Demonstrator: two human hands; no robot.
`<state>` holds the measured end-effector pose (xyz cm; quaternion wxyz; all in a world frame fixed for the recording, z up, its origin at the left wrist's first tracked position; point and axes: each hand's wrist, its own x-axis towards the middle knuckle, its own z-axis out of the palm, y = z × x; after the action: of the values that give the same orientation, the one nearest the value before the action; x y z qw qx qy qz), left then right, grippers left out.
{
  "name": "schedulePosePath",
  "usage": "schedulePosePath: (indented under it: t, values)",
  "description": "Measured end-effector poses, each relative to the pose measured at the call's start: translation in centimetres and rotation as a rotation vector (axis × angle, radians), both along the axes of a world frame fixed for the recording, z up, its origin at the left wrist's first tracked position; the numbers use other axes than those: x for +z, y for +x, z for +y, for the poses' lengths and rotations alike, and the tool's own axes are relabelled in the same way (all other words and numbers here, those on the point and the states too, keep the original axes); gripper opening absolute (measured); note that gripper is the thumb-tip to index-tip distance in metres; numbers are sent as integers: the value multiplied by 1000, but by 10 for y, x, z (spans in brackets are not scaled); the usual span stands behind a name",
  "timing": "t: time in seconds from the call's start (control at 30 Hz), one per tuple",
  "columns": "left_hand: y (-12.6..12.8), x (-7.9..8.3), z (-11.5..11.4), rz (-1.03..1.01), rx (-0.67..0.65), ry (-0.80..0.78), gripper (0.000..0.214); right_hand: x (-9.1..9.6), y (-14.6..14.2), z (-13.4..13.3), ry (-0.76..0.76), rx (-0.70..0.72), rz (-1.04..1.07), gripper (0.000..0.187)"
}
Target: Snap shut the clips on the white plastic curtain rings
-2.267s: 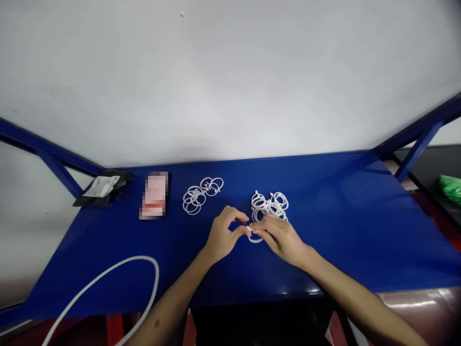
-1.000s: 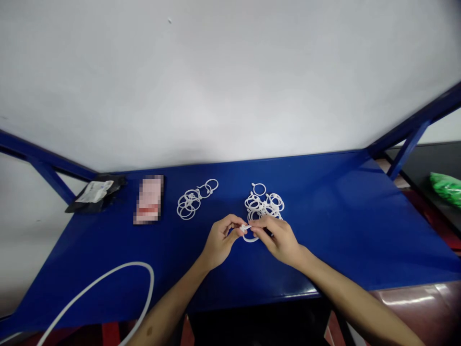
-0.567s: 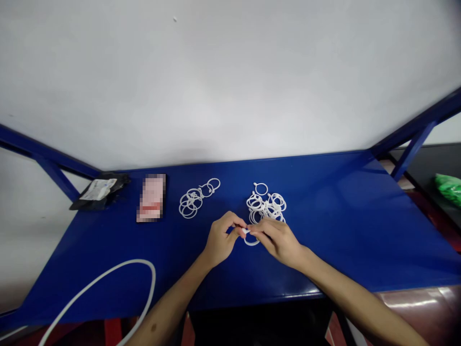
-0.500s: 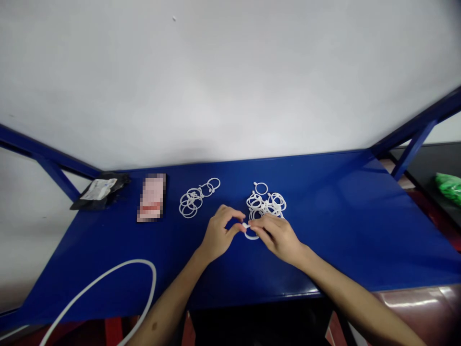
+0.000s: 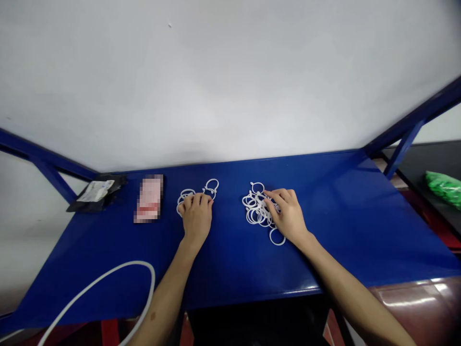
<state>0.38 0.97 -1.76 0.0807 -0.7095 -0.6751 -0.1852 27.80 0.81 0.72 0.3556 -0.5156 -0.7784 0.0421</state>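
Thin white plastic rings with small clasps lie in two groups on the blue table. Over the left group of rings, my left hand rests palm down, its fingers spread and covering part of them. Two linked rings stick out just beyond its fingertips. My right hand is at the right edge of the larger pile of rings, thumb and forefinger apart and touching or nearly touching it. One single ring lies just below that hand.
A pixelated pink packet lies left of the rings, with a black plastic bag with a white label farther left. A white cable loop curves over the front left. Blue frame bars flank the table; a green bag is at far right.
My hands have parted from the ring between them. The left moved left onto the smaller group; the right shifted right and up beside the pile. A ring now lies below the right hand.
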Motion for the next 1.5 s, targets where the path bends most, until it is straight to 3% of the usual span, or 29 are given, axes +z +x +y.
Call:
schedulePosePath:
  t: [0.17, 0.3, 0.4, 0.53, 0.6, 0.7, 0.8, 0.9, 1.0, 1.27, 1.5]
  values:
    - [7, 7, -7, -95, -103, 94, 12, 3, -7, -6, 26, 82, 52, 23]
    - [31, 14, -28, -200, -329, 223, 11, 5, -16, -14, -10, 188, 97, 24]
    - [49, 15, -44, -169, -509, 245, 10, 6, -22, -19, -81, 280, 180, 26]
    - [59, 15, -51, -188, -607, 253, 6, 6, -26, -24, -145, 335, 292, 23]
    - [59, 16, -51, -323, -600, 291, 2, 7, -25, -25, -183, 317, 331, 22]
    - [56, 19, -47, -634, -494, 270, 16, 10, -23, -25, -222, 326, 387, 18]
    - [53, 22, -42, -923, -463, 15, 31, 13, -23, -25, -208, 381, 408, 14]
    - [51, 22, -39, -1087, -498, -206, 36, 13, -24, -27, -187, 421, 397, 12]
    - [51, 20, -39, -1108, -479, -246, 36, 12, -25, -28, -176, 441, 366, 13]
    - [51, 17, -41, -1010, -469, -161, 31, 12, -24, -28, -117, 538, 284, 15]
    - [54, 17, -37, -999, -442, -84, 35, 11, -26, -28, -165, 415, 334, 11]
